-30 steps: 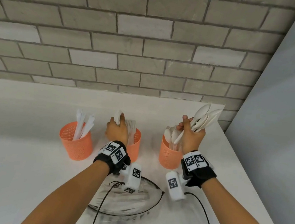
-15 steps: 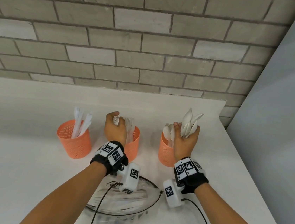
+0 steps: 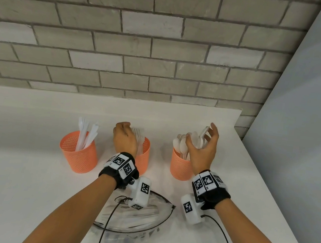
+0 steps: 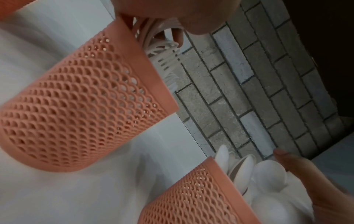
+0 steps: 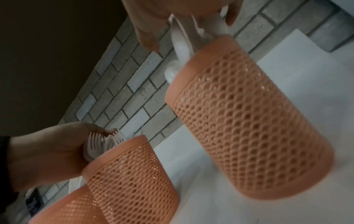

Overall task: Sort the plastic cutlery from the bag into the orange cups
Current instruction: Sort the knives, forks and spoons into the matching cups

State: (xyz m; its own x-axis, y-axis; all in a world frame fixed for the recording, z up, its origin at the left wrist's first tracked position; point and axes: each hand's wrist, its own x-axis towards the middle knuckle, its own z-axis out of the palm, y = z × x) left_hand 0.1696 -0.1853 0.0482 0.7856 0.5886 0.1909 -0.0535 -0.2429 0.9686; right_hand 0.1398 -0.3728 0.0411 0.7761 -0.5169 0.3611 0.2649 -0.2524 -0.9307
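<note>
Three orange mesh cups stand in a row. The left cup [image 3: 79,156] holds white knives [image 3: 86,133]. My left hand [image 3: 123,131] is over the middle cup [image 3: 144,159], fingers curled round the heads of the white forks [image 3: 140,137] that stand in it; the right wrist view shows that grip on the forks [image 5: 103,144]. My right hand [image 3: 201,140] hovers over the right cup [image 3: 180,167] with fingers spread around the white spoons [image 3: 181,145], which stand in the cup. The clear bag [image 3: 134,218] lies below my wrists.
The cups stand on a white table [image 3: 18,185] against a grey brick wall [image 3: 142,59]. The table's right edge [image 3: 267,193] runs close beside the right cup. Black cables [image 3: 222,234] trail from the wrist cameras over the bag.
The right hand lowered its bunch of spoons into the right cup and spread its fingers. The left hand sank lower over the middle cup with the forks.
</note>
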